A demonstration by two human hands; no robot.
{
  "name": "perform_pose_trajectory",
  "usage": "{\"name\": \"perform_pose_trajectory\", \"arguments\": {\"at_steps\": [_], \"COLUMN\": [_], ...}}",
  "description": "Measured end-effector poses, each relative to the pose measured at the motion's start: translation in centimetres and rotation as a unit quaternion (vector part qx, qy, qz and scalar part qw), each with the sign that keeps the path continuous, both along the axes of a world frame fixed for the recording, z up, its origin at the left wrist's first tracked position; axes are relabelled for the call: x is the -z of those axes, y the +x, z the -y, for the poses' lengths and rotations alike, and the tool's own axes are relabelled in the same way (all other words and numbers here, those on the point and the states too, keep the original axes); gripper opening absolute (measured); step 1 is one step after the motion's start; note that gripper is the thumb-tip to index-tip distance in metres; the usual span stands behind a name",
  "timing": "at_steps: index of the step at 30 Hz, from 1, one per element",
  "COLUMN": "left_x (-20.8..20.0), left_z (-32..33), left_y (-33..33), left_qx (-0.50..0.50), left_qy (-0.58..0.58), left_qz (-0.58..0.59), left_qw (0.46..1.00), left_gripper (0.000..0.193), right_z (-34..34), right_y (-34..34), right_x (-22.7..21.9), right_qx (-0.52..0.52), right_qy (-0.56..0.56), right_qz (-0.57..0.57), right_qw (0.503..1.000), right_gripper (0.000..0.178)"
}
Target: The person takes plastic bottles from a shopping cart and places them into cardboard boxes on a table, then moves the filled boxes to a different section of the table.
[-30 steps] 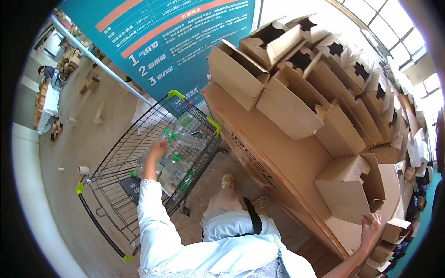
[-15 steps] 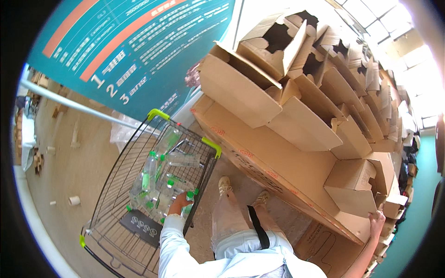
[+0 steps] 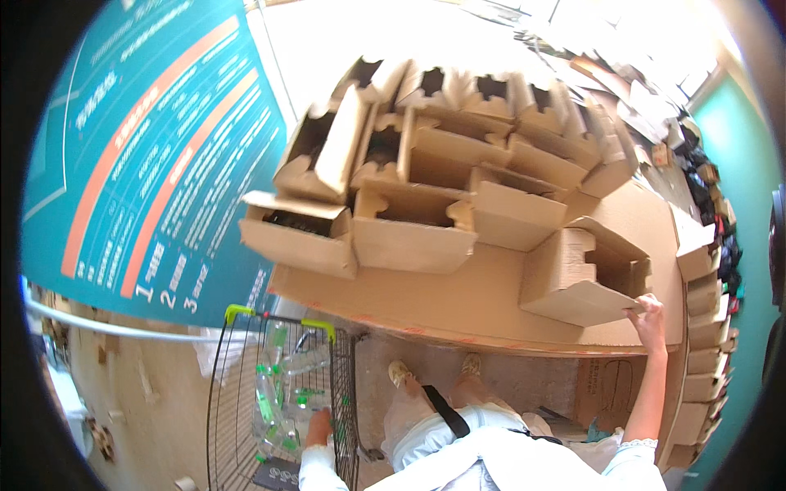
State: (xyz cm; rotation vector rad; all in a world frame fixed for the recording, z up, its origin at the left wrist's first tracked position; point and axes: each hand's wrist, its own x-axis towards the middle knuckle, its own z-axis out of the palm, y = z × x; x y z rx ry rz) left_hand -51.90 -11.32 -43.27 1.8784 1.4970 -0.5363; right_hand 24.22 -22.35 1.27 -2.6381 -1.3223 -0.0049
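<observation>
My right hand is closed on the front flap of an open-topped cardboard box, which sits tilted at the right of a large cardboard surface. Low on the left, my left hand reaches into a black wire shopping cart with lime-green corners. Its fingers look curled about a clear plastic bottle; the cart's wires and blur partly cover them. Several clear bottles with green caps lie loosely in the cart around that hand.
Rows of open cardboard boxes stand on the large surface, some with dark contents. A teal printed board rises at the left. More cardboard boxes line the right side. Another cardboard piece lies below the surface's front edge.
My view has swung right and up, so the cart sits lower and the boxes show more squarely. My right hand keeps the box flap; my left hand stays among the bottles.
</observation>
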Motion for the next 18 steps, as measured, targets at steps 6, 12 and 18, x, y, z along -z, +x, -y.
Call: {"name": "perform_pose_trajectory", "arguments": {"at_steps": [6,12,18], "left_x": [-12.3,-36.6,-55.3], "left_z": [1.7,-3.8,-5.5], "left_y": [-4.3,8.8,24.7], "left_qx": [-0.205,-0.166,-0.049], "left_qy": [0.235,0.517,0.724], "left_qz": [-0.044,-0.053,0.142], "left_qw": [0.949,0.838,0.673], "left_gripper": [0.042,0.024,0.023], "right_z": [-0.6,-1.0,0.2], "right_y": [-0.8,0.6,3.1], "right_x": [-0.6,-1.5,-0.6], "right_qx": [-0.085,-0.176,-0.271], "right_qy": [0.079,0.087,0.162], "right_qz": [0.015,0.006,-0.038], "right_qw": [0.993,0.981,0.948], "right_gripper": [0.023,0.019,0.016]}}
